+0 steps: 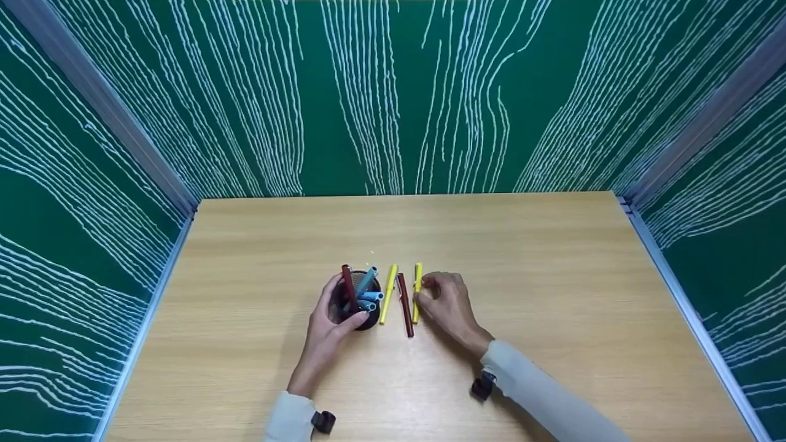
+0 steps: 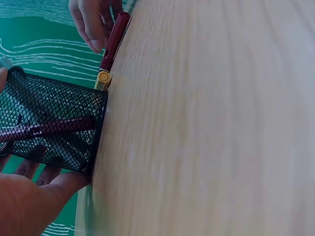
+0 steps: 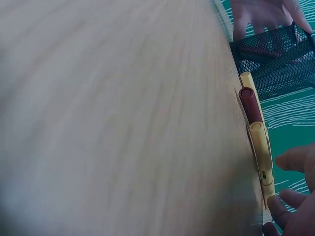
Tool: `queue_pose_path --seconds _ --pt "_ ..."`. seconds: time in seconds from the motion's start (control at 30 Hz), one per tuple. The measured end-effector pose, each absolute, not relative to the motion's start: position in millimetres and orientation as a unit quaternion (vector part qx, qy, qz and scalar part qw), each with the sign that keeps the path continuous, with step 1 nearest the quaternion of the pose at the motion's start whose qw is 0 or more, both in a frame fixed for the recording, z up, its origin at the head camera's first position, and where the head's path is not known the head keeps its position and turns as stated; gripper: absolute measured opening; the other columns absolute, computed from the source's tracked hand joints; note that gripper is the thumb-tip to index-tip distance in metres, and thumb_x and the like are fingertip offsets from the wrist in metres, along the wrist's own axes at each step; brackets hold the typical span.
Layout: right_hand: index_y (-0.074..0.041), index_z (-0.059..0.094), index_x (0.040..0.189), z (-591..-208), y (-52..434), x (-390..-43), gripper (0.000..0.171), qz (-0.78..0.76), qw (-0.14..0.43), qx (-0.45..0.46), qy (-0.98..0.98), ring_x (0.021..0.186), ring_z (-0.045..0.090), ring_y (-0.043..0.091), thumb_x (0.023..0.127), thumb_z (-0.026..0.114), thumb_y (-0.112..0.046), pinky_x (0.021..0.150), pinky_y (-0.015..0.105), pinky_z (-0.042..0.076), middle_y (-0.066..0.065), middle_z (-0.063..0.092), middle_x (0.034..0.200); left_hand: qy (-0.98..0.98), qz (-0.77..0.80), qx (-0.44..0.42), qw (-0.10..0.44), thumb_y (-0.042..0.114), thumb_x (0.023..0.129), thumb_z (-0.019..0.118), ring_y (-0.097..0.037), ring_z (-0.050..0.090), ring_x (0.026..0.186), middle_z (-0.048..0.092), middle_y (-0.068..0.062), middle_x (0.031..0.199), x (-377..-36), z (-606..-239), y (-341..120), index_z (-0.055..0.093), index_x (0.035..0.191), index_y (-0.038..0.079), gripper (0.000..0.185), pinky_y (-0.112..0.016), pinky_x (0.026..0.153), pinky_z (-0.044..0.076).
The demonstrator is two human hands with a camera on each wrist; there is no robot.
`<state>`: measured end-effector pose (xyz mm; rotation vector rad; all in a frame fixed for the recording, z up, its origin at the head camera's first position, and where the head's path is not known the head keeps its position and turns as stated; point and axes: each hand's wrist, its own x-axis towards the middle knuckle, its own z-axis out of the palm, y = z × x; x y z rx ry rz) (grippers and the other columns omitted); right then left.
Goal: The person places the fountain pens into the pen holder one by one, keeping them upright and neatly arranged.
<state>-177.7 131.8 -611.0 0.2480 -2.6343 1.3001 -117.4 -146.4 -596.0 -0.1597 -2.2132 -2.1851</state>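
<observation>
A black mesh pen cup [image 1: 366, 320] stands on the wooden table [image 1: 552, 276]. It holds a dark red pen [image 1: 348, 283] and a few blue pens [image 1: 368, 288]. My left hand [image 1: 336, 307] grips the cup round its side; the left wrist view shows the cup [image 2: 49, 123] above that hand [image 2: 29, 201]. Right of the cup lie a yellow pen [image 1: 388, 293], a dark red pen [image 1: 404, 305] and a second yellow pen [image 1: 417, 292]. My right hand [image 1: 430, 293] curls its fingertips [image 3: 276, 204] onto that second yellow pen [image 3: 261, 147].
Green panels with white wavy lines [image 1: 393, 92] wall the table at the back and both sides. Bare wood stretches to the left, right and far side of the pens. Black straps sit on both wrists.
</observation>
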Motion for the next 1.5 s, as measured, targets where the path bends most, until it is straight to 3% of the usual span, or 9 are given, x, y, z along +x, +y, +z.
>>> queue_pose_path --seconds 0.23,0.6,1.27,1.5 --pt "-0.003 0.079 0.111 -611.1 127.7 -183.8 0.034 0.408 0.096 0.064 -0.906 0.107 0.063 0.034 0.084 0.091 -0.018 0.102 0.053 0.047 0.008 0.077 0.102 -0.719 -0.693 -0.050 0.015 0.018 0.093 0.089 -0.033 0.043 0.158 0.046 -0.012 0.171 -117.9 -598.4 -144.9 0.039 0.171 0.021 0.092 -0.049 0.131 0.031" --pt "-0.001 0.079 0.117 -610.2 121.6 -194.7 0.043 0.383 0.110 0.057 -0.915 0.099 0.063 0.033 0.083 0.093 -0.022 0.093 0.052 0.049 0.008 0.072 0.096 -0.722 -0.689 -0.052 0.026 0.019 0.091 0.089 -0.032 0.047 0.155 0.051 -0.011 0.167 -119.0 -597.7 -146.1 0.042 0.169 0.019 0.091 -0.051 0.131 0.030" --pt "0.000 0.081 0.104 -611.6 132.1 -194.1 0.025 0.361 0.124 0.065 -0.922 0.101 0.062 0.036 0.084 0.091 -0.012 0.093 0.053 0.047 0.008 0.071 0.088 -0.709 -0.704 -0.044 0.010 0.016 0.091 0.090 -0.030 0.044 0.158 0.047 -0.010 0.170 -118.1 -596.3 -146.1 0.040 0.170 0.021 0.093 -0.046 0.131 0.032" --pt "-0.001 0.082 0.098 -614.2 143.3 -189.4 0.016 0.362 0.135 0.070 -0.920 0.101 0.061 0.037 0.083 0.083 -0.004 0.093 0.054 0.047 0.009 0.074 0.088 -0.685 -0.727 -0.057 0.010 0.007 0.092 0.088 -0.034 0.043 0.158 0.045 -0.018 0.170 -118.5 -596.0 -145.4 0.037 0.170 0.012 0.094 -0.041 0.129 0.034"
